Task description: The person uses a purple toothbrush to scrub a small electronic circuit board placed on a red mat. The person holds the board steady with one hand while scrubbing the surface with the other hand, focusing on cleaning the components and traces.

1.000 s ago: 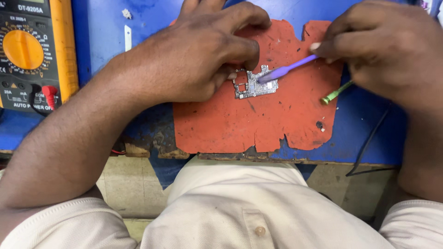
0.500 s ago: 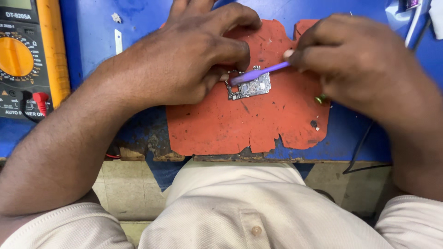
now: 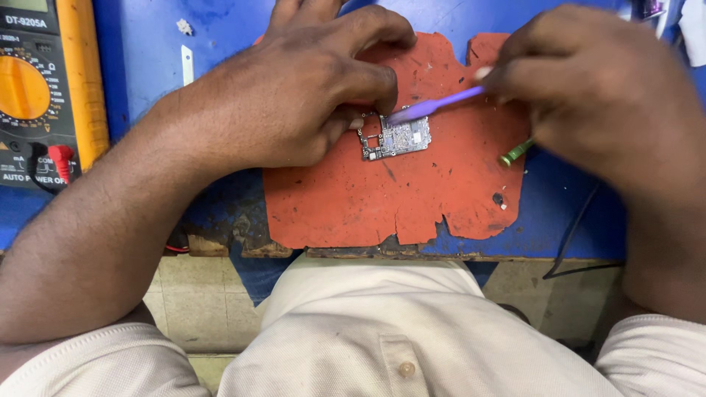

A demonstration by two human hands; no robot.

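Work on the small circuit board (image 3: 396,137) looks mid-course: it lies on the red mat (image 3: 412,198) at upper centre, pinned by the left hand (image 3: 294,95). The right hand (image 3: 596,88) grips a purple pry tool (image 3: 434,105), tip at the board's top edge. Half a second back the tip sat further left and the right hand nearer the board.

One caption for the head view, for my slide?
Left hand steadies a circuit board on an orange mat; right hand holds a purple tool.
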